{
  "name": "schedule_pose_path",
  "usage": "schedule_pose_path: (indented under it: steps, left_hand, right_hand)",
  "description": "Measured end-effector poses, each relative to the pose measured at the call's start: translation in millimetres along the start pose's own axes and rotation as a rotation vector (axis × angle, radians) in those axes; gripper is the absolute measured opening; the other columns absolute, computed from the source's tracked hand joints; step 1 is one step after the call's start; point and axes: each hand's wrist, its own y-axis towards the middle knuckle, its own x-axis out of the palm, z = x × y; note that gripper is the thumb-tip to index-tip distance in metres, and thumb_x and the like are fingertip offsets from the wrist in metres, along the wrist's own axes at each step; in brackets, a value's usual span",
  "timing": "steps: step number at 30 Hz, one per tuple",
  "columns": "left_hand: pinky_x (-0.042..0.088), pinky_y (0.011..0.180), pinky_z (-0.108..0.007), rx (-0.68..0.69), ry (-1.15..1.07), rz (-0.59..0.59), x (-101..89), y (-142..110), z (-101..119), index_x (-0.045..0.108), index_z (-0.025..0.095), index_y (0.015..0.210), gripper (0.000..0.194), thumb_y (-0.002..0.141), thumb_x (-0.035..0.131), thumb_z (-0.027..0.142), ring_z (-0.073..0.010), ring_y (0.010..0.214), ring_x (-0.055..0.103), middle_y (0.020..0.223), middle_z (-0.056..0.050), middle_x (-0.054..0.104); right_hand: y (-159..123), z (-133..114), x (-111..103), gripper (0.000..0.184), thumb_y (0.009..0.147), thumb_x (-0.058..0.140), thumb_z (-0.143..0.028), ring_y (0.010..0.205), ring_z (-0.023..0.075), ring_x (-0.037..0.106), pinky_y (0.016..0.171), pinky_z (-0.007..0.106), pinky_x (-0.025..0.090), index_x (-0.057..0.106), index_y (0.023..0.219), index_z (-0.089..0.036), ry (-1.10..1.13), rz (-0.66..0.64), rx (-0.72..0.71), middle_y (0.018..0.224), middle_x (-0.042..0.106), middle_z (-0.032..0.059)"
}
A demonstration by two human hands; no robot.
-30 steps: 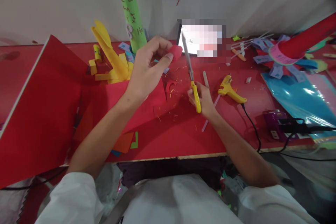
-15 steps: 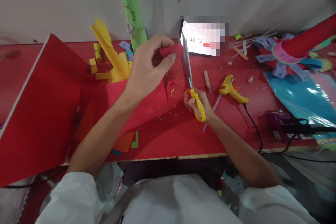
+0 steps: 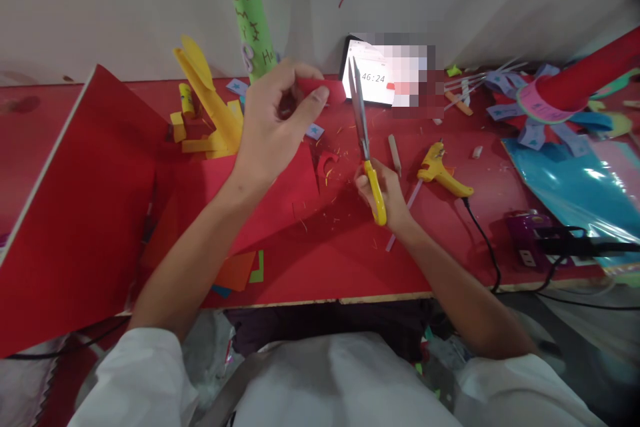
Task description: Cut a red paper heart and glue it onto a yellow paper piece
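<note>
Wearing a white, short-sleeved cloth shirt (image 3: 345,380), well nearer than the yellow, pistol-shaped plastic glue gun (image 3: 443,170); facing a flat red tabletop (image 3: 320,273) spread around that glue gun; seeing a flat orange card (image 3: 235,271) and an L-shaped green strip (image 3: 259,268) near the front edge, well left of the glue gun; seeing also a boxy purple device (image 3: 530,233) with black cords, nearer than the glue gun and to its right; gripping in the right hand (image 3: 387,193), just left of the glue gun, a pair of long metal-bladed scissors (image 3: 364,133) with yellow plastic handles; pointing the blades away, narrowly apart, with fingers curled about the handles; pinching in the left hand (image 3: 273,120), farther left of the glue gun and over a smooth red sheet (image 3: 285,190), a small, flat red piece (image 3: 333,92) between thumb and fingers, with its free end just beside the blades; unable to tell its material; finding beyond the glue gun, to its left, a rectangular lit screen (image 3: 370,80) with 46:24 readable, then a tall green tube (image 3: 250,20) with dark handwritten characters; beyond the glue gun, to its right, a slanting red tube (image 3: 590,73); behind everything, a plain grey wall (image 3: 150,7).
</note>
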Motion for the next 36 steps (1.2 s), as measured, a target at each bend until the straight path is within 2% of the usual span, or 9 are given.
schedule_pose_path:
  steps: [6,10,13,15,17,20,25,30,36]
  left_hand:
    - [0.050,0.069,-0.040,-0.054,0.076,0.001,0.4,-0.8,9.1,0.074,0.036,0.094,0.025,0.097,0.079,0.060,-0.0208,0.078,0.063,0.085,0.000,0.070]
    - [0.052,0.062,-0.038,-0.012,0.038,-0.024,3.7,0.5,4.7,0.072,0.033,0.097,0.032,0.094,0.083,0.063,-0.0167,0.071,0.063,0.088,0.001,0.072]
    - [0.051,0.055,-0.036,0.005,0.022,-0.041,5.4,-0.4,3.3,0.072,0.031,0.098,0.038,0.094,0.081,0.067,-0.0135,0.064,0.060,0.092,0.000,0.073]
    - [0.051,0.052,-0.035,-0.013,0.003,-0.046,6.3,-2.1,4.3,0.071,0.031,0.099,0.040,0.094,0.081,0.069,-0.0128,0.061,0.060,0.086,0.001,0.070]
    - [0.054,0.052,-0.035,-0.052,-0.032,-0.055,7.2,-4.0,5.5,0.071,0.031,0.101,0.039,0.094,0.082,0.067,-0.0130,0.059,0.062,0.078,0.002,0.066]
    - [0.054,0.051,-0.033,-0.075,-0.079,-0.067,9.6,-6.8,4.5,0.070,0.030,0.104,0.038,0.094,0.084,0.064,-0.0119,0.058,0.063,0.075,0.004,0.063]
    - [0.055,0.056,-0.028,-0.119,0.008,-0.141,20.9,-15.0,-2.0,0.068,0.025,0.103,0.032,0.105,0.073,0.057,-0.0111,0.063,0.064,0.081,0.001,0.069]
    - [0.049,0.061,-0.026,-0.101,0.076,-0.201,41.1,-29.9,-8.3,0.070,0.021,0.099,0.023,0.108,0.069,0.043,-0.0105,0.067,0.063,0.085,0.000,0.070]
    - [0.043,0.062,-0.027,-0.076,0.147,-0.232,55.2,-44.6,-9.9,0.072,0.020,0.095,0.049,0.108,0.062,0.066,-0.0108,0.066,0.059,0.077,0.001,0.069]
  right_hand:
    - [4.5,2.7,0.0,0.066,0.082,0.072,-0.089,0.064,0.0138,0.037,0.060,0.031,0.034,0.048,0.083,-0.027,-0.070,0.135,-0.047,0.073,0.042,-0.0052]
    - [10.7,9.2,-4.0,0.054,0.082,0.082,-0.072,0.068,0.0193,0.053,0.065,0.036,0.044,0.051,0.086,-0.028,-0.319,0.238,-0.003,0.075,0.054,-0.0022]
    - [15.9,15.2,-9.7,0.036,0.082,0.087,-0.044,0.085,0.0294,0.069,0.078,0.043,0.054,0.063,0.101,-0.026,-0.574,0.211,-0.046,0.089,0.071,0.0056]
    - [17.9,19.7,-11.5,0.039,0.083,0.085,-0.033,0.102,0.0356,0.073,0.090,0.049,0.058,0.069,0.117,-0.022,-0.690,0.165,-0.104,0.107,0.077,0.0122]
    - [18.4,23.9,-11.6,0.044,0.084,0.085,-0.029,0.114,0.0394,0.073,0.101,0.054,0.057,0.072,0.125,-0.019,-0.768,0.112,-0.160,0.122,0.078,0.0171]
    - [16.8,26.1,-10.9,0.041,0.087,0.087,-0.034,0.118,0.0413,0.072,0.106,0.059,0.056,0.075,0.123,-0.019,-0.817,0.053,-0.216,0.124,0.077,0.0191]
    - [10.0,9.0,-11.4,0.032,0.099,0.076,-0.054,0.114,0.0350,0.074,0.106,0.058,0.059,0.076,0.113,-0.025,-0.496,0.189,-0.324,0.119,0.078,0.0135]
    - [4.6,-9.5,-8.4,0.041,0.103,0.066,-0.069,0.088,0.0234,0.078,0.083,0.044,0.067,0.075,0.106,-0.029,0.105,0.044,-0.309,0.096,0.081,0.0039]
    - [3.9,-5.7,-5.8,0.035,0.099,0.075,-0.065,0.073,0.0186,0.073,0.071,0.039,0.066,0.075,0.100,-0.030,0.271,0.078,-0.236,0.084,0.077,-0.0008]
